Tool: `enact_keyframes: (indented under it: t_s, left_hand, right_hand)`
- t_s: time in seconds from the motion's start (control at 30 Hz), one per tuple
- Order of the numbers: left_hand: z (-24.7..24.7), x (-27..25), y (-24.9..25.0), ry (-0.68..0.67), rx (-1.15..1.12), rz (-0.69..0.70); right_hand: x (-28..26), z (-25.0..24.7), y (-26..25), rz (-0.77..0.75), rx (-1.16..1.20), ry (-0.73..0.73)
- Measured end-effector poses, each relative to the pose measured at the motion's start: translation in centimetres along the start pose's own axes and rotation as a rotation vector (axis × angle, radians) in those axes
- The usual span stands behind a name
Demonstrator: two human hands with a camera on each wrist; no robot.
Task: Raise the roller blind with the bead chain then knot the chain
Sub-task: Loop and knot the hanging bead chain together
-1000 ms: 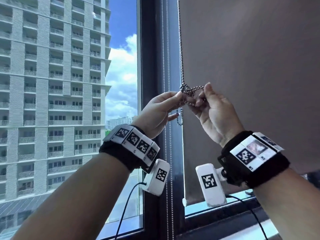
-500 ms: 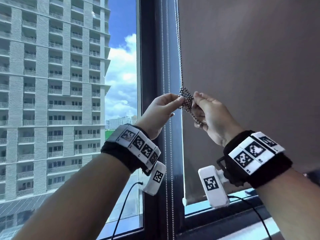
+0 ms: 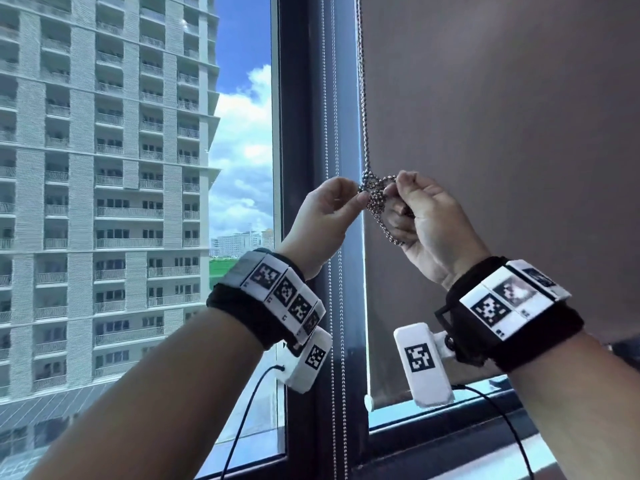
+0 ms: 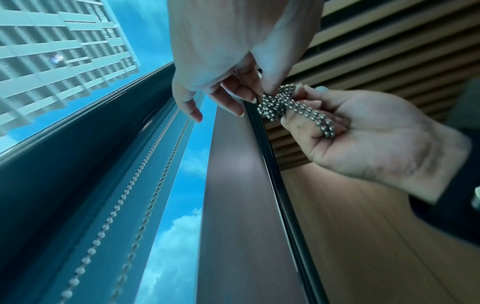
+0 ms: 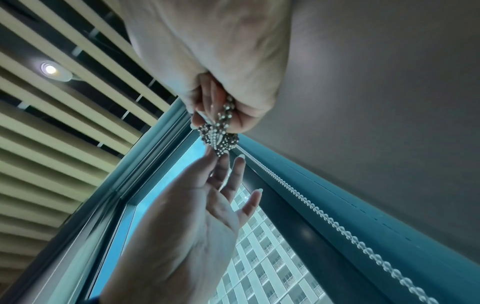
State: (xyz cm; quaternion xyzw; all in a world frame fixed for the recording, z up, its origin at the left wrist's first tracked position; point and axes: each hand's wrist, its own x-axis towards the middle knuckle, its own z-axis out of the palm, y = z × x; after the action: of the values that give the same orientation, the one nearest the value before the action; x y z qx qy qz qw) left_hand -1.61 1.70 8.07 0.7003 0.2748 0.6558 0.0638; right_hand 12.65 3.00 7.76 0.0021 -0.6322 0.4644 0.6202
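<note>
A metal bead chain [image 3: 364,98] hangs down the left edge of the grey roller blind [image 3: 502,150] and ends in a bunched knot [image 3: 373,194]. My left hand [image 3: 346,202] pinches the knot's left side between thumb and forefinger, its other fingers spread loosely. My right hand [image 3: 403,190] pinches the loop on the knot's right side, and the chain's tail [image 3: 391,233] runs across its curled fingers. The left wrist view shows the knot [image 4: 275,102] between the left hand [image 4: 267,82] and the right hand [image 4: 376,139]. The right wrist view shows the knot [image 5: 219,137], the right hand [image 5: 241,115] and the left hand [image 5: 215,164].
A second pair of thin bead chains [image 3: 334,306] hangs along the dark window frame [image 3: 301,133] just left of my hands. The blind's bottom bar [image 3: 370,400] sits a little above the sill. A tall building [image 3: 104,168] stands outside. A slatted ceiling [image 5: 52,123] is overhead.
The open loop has been drawn into a tighter bunch and sits slightly lower. My right hand's thumb came down and its fingers curled round the chain. The left hand kept its pinch.
</note>
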Motion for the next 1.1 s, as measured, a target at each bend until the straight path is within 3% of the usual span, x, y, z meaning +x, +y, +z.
enact_keyframes:
  t_s: [0.13,0.3,0.5,0.6,0.73,0.83,0.97,1.1]
  left_hand:
    - [0.3,0.3,-0.3,0.031,0.219,0.036]
    - [-0.1,0.2,-0.2,0.027,-0.085,-0.099]
    - [-0.4,0.2,-0.1,-0.021,-0.292,-0.191]
    - [-0.6,0.2,0.1,-0.058,-0.314,-0.199]
    - [-1.2,0.5,0.0,-0.038,-0.304,-0.174]
    - [-1.1,0.5,-0.3,-0.035,-0.219,-0.133]
    - [-0.7,0.2,-0.8,-0.027,-0.223,-0.170]
    - [-0.4,-0.6,-1.4,-0.087,-0.273,-0.284]
  right_hand:
    - [0.2,0.2,-0.1,-0.020,-0.123,-0.005]
    - [-0.1,0.5,-0.1,-0.030,-0.102,-0.045]
    - [0.3,0.4,0.0,-0.012,-0.097,-0.017]
    - [0.5,0.0,-0.2,0.061,-0.096,-0.019]
    - [-0.1,-0.8,0.2,0.277,-0.215,-0.109]
    - [-1.1,-1.0,1.5,0.324,-0.243,-0.158]
    - [-2.1,-0.6,2.7,0.295,-0.213,-0.092]
    - [-3.2,-0.1,4.4,0.205,-0.369,-0.066]
